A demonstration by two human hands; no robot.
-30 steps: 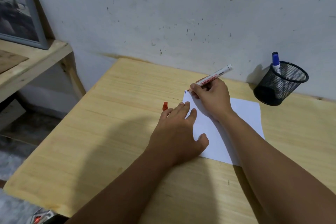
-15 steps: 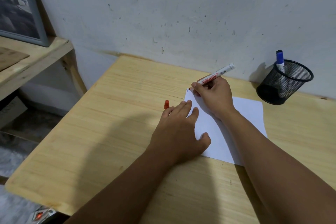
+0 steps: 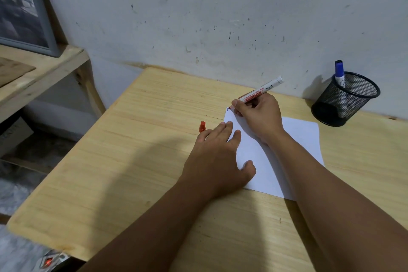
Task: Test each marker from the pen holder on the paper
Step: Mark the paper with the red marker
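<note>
Fingers of the right hand (image 3: pixel 257 115) pinch the red marker (image 3: pixel 262 91), its tip at the far left corner of the paper (image 3: pixel 302 137). Left hand (image 3: pixel 217 157) lies spread flat on the paper's left edge. Just left of the paper sits the red cap (image 3: pixel 202 127); beyond its right corner on the counter (image 3: pixel 136 161), the pen holder (image 3: pixel 344 101) holds a blue marker (image 3: pixel 339 72).

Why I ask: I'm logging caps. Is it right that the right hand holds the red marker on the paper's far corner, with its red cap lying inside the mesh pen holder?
Not quite. The head view shows the red cap on the table, left of the paper, not in the mesh pen holder. The right hand does hold the red marker at the far corner.
</note>
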